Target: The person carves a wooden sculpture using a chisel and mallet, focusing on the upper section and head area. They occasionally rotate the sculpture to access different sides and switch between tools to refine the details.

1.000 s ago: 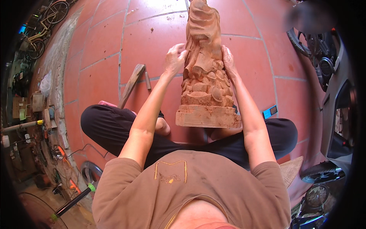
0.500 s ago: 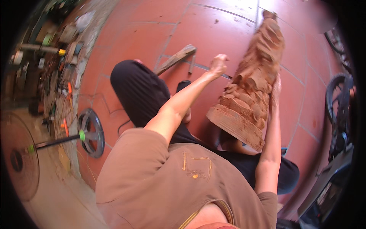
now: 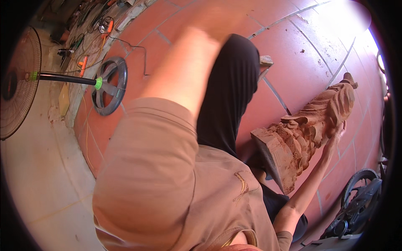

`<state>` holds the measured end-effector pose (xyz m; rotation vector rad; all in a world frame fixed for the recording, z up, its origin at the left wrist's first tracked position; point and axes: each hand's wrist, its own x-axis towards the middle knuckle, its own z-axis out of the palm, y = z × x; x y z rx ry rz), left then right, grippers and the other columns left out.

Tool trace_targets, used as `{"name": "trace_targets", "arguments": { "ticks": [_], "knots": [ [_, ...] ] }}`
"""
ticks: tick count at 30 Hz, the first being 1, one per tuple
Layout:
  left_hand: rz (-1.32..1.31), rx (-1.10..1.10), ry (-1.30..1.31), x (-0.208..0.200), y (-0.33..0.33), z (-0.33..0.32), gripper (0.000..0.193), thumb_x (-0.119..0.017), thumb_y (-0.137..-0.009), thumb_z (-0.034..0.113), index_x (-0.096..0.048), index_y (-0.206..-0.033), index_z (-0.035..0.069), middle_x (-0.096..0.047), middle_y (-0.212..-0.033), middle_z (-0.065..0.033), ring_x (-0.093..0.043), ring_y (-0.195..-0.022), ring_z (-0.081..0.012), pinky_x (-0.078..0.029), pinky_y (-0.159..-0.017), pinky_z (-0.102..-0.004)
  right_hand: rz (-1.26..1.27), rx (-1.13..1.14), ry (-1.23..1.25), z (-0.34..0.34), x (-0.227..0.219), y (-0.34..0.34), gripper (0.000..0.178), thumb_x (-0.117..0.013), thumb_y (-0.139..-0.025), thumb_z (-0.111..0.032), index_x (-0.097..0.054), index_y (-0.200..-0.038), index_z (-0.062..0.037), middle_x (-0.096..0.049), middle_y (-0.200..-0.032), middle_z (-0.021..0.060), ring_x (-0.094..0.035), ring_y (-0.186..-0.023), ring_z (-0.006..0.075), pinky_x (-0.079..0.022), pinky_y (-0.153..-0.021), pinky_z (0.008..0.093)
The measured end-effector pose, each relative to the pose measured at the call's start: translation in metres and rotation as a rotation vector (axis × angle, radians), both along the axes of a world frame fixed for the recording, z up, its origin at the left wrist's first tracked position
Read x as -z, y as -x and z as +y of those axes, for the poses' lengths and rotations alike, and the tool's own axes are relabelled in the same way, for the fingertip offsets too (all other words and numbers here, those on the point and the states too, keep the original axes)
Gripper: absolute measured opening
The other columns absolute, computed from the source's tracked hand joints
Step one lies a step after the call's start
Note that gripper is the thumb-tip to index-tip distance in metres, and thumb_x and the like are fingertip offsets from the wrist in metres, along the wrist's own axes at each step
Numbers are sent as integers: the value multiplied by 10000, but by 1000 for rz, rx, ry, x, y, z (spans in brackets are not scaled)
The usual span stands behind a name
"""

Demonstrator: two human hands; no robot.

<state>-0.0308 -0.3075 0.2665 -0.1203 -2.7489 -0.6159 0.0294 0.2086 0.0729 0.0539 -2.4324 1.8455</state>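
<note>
Black-stemmed fan at far left of my feed; then the left hand, too blurred for me to read, by a dark-trousered knee. Rightward, the reddish-brown carved statue slants over red tiles, the right hand's bent fingers against its side; their grip I can't judge.

Against the right hand, the carved statue is reddish brown, darker along its base's near edge. The floor around both hands is terracotta red, crossed by grey lines. Between the hands, the trousers are black. Left of the left hand, the fan has a black pole and bright green collar. Nearer than both hands, the shirt is brown with golden-yellow stitching.
</note>
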Motion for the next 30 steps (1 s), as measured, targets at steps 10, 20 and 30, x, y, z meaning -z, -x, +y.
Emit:
{"name": "trace_targets", "arguments": {
  "ticks": [10, 20, 30],
  "knots": [
    [-153, -540, -206, 221, -312, -186, 267, -669, -763, 250, -708, -970, 86, -709, -804, -98, -687, -767, -199, -536, -729, -361, 294, -52, -659, -1, 22, 8, 544, -620, -930, -293, -443, -1362, -14, -490, -1368, 180, -457, -1272, 295, -338, -1067, 378],
    [-131, -235, 116, 315, -216, -23, 378, -680, -830, 338, -661, -1056, 35, -659, -1037, -164, -586, -1018, -355, -465, -902, -450, 246, -60, -595, 2, 22, 9, 504, -576, -934, -236, -433, -1361, -9, -489, -1332, 188, -507, -1210, 285, -384, -1025, 368],
    [-684, -272, 96, 390, -147, 20, 390, -557, -886, 319, -490, -1167, 58, -652, -1017, -234, -613, -1047, -403, -482, -848, -528, 358, 94, -715, -13, 12, -11, 447, -594, -916, -165, -467, -1329, -51, -508, -1334, 183, -457, -1250, 324, -332, -1065, 405]
  ]
}}
